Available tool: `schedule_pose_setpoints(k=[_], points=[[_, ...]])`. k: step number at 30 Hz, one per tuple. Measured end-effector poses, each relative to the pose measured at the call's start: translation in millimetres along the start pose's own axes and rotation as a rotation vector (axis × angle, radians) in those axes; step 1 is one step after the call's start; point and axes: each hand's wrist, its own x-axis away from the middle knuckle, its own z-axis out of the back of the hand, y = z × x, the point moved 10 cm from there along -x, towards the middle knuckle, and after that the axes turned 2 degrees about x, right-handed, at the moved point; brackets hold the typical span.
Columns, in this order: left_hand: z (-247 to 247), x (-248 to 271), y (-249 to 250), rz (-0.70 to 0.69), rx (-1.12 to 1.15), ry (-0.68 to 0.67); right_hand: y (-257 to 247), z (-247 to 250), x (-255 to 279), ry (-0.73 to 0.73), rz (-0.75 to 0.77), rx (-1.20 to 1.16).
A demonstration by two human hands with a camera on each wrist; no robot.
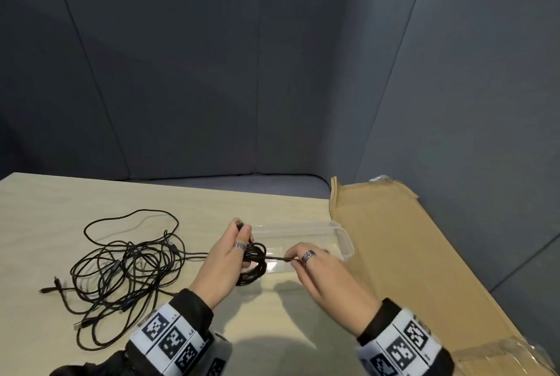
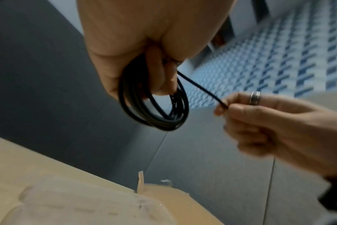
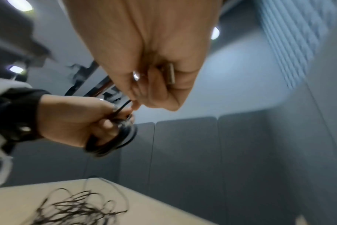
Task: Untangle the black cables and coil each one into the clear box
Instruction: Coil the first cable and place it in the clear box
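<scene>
My left hand (image 1: 233,254) holds a coiled black cable (image 1: 254,263) wound in several loops round its fingers, above the table near the clear box (image 1: 342,239). In the left wrist view the coil (image 2: 154,106) hangs from the curled fingers. My right hand (image 1: 306,260) pinches the coil's free end (image 1: 278,259), stretched taut from the coil to the right, also seen as a straight strand (image 2: 202,89). In the right wrist view a metal plug (image 3: 171,75) shows in the right palm. A tangle of black cables (image 1: 121,269) lies on the table at the left.
A flat cardboard sheet (image 1: 409,254) covers the table's right side, behind and under the box. Grey padded panels (image 1: 272,72) wall the booth on all sides. The light wooden table (image 1: 45,208) has a far edge close behind the tangle.
</scene>
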Motion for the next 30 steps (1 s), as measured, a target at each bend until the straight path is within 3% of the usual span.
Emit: schedule_pose_setpoints(k=[3, 5, 6, 8, 10, 12, 14, 18, 21, 28, 30], points=[[-21.3, 11.0, 0.3, 0.105, 0.222, -0.161, -3.5, 35.3, -7.9, 0.273, 0.109, 0.425], [-38.0, 19.2, 11.1, 0.175, 0.487, -0.239, -2.3, 53.9, -13.1, 0.443, 0.06, 0.449], [-43.3, 21.6, 18.4, 0.18, 0.585, -0.254, 3.3, 55.5, -15.8, 0.484, 0.012, 0.337], [-46.5, 21.8, 30.3, 0.136, 0.651, -0.233, 25.6, 40.0, -22.6, 0.451, -0.141, -0.152], [-39.9, 17.5, 34.3, 0.056, 0.534, -0.142, 42.4, 9.7, -26.1, 0.337, -0.363, -0.655], [-29.1, 12.9, 32.2, -0.009, 0.401, -0.042, 42.9, -11.1, -25.3, 0.274, -0.493, -1.022], [-25.6, 10.6, 28.1, -0.038, 0.347, -0.007, 39.3, -19.7, -25.5, 0.244, -0.534, -1.213], [-30.7, 10.6, 23.0, -0.025, 0.345, -0.049, 38.0, -33.3, -20.3, 0.184, -0.614, -1.358], [-29.6, 4.9, 13.0, 0.019, 0.372, -0.047, 26.4, -38.7, -19.1, 0.107, -0.595, -1.381], [-27.1, -2.7, 13.6, -0.031, 0.251, -0.036, 9.9, -47.3, -15.2, -0.136, -0.459, -0.99], [-23.1, -5.8, 16.0, -0.08, 0.154, -0.027, 16.3, -38.2, -18.6, -0.16, -0.415, -0.755]])
